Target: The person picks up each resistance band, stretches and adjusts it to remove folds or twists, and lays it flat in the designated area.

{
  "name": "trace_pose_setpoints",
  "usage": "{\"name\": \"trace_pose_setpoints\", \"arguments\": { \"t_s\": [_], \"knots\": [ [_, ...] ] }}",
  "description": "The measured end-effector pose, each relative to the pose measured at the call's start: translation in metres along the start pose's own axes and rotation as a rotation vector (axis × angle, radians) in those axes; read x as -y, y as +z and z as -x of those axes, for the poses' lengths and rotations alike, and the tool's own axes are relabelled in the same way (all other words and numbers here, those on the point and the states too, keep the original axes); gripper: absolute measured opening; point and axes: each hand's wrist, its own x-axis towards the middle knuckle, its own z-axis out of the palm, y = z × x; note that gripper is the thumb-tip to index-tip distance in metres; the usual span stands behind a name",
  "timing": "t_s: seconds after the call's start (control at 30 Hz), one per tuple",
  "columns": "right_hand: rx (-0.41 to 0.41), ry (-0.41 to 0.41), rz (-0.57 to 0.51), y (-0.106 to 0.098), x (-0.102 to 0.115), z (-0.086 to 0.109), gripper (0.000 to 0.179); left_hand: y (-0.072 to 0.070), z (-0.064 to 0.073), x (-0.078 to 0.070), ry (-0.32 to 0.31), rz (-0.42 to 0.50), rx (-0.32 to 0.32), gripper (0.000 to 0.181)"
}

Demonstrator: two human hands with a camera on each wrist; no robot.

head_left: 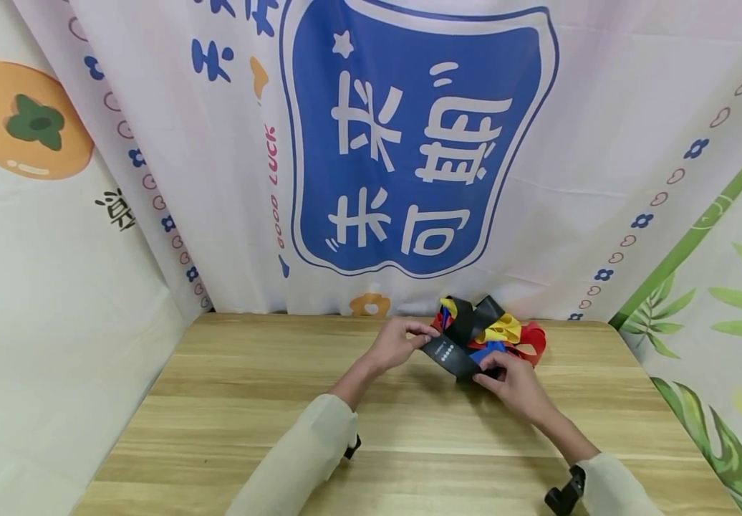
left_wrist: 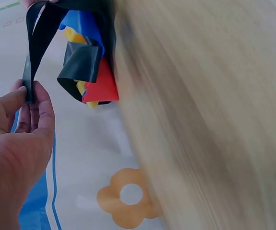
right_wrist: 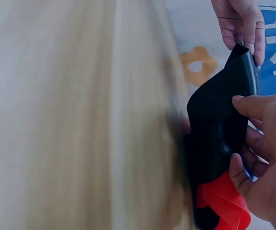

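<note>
A flat black resistance band (head_left: 447, 355) with small white print is stretched between both hands. My left hand (head_left: 393, 345) pinches its left end between thumb and fingers; the left wrist view shows the folded end in that left hand (left_wrist: 20, 124). Farther along the strip, my right hand (head_left: 514, 383) holds it, thumb against its black surface in the right wrist view. Just behind lie more looped bands: yellow (head_left: 505, 330), red (head_left: 534, 338) and blue (head_left: 488, 350), with another black band (head_left: 468, 319) curling over them. Parts of these loops are hidden by the front strip.
The wooden table (head_left: 268, 401) ends at the back against a printed white curtain (head_left: 242, 215). Similar cloth hangs along the left and right sides. The band pile sits close to the table's back edge.
</note>
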Motion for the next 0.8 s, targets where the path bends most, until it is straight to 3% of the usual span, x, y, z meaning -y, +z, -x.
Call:
{"name": "trace_pose_setpoints", "arguments": {
  "t_s": [0.43,0.57,0.8],
  "knots": [
    [0.116,-0.009,-0.212,-0.026,0.000,-0.018,0.018,-0.003,-0.005,-0.017,0.003,0.168,-0.036,0.022],
    [0.155,-0.007,-0.191,-0.023,-0.003,-0.018,0.029,-0.002,-0.007,-0.024,0.015,0.197,-0.040,0.022],
    [0.134,0.009,-0.161,-0.006,-0.010,-0.014,0.047,0.000,-0.007,-0.036,0.036,0.234,-0.073,0.022]
  ]
}}
